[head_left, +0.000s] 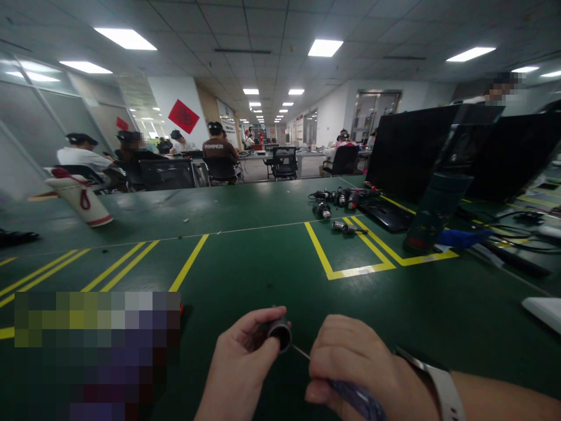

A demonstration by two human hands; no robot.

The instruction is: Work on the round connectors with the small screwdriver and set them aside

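My left hand (pixel 248 356) is closed around a small dark metal cylinder (pixel 280 334), its round open end turned toward me. Fingers and thumb grip it from both sides. In my right hand (pixel 350 362), the fingers wrap round the purplish handle of a screwdriver (pixel 359 400). Its thin shaft points left and its tip reaches the cylinder's right side; the exact contact point is too small to tell. Both hands are above the green table (pixel 245 275) near its front edge, and a watch sits on my right wrist.
Metal tool parts (pixel 323 209) lie ahead on the right, with two smaller metal pieces (pixel 344 227) nearer. Further right stand a dark bottle (pixel 438 204) and black monitors (pixel 407 152). A white cup-like container (pixel 83 200) stands at the left. Several people sit in the background.
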